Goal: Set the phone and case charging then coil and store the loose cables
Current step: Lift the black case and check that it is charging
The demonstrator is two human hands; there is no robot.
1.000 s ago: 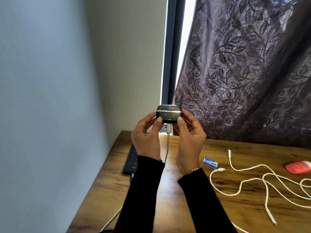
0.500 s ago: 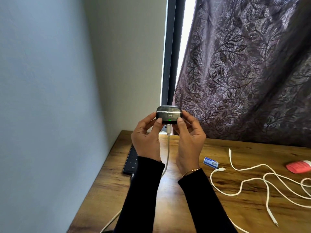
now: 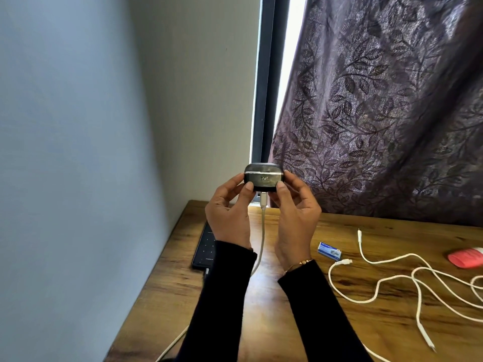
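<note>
Daylight enters through a narrow gap [image 3: 290, 82] between the dark window frame [image 3: 264, 82] and the curtain [image 3: 379, 113]; that strip is blown out to pure white. The curtain's leaf pattern catches a soft sheen. The wall [image 3: 65, 152] at left is evenly lit and bluish, the table [image 3: 287, 322] warm and moderately bright. The case [image 3: 263, 177] reads dark against the backlight. Wide-angle distortion tilts the vertical lines, and the edges of the view look slightly soft.
</note>
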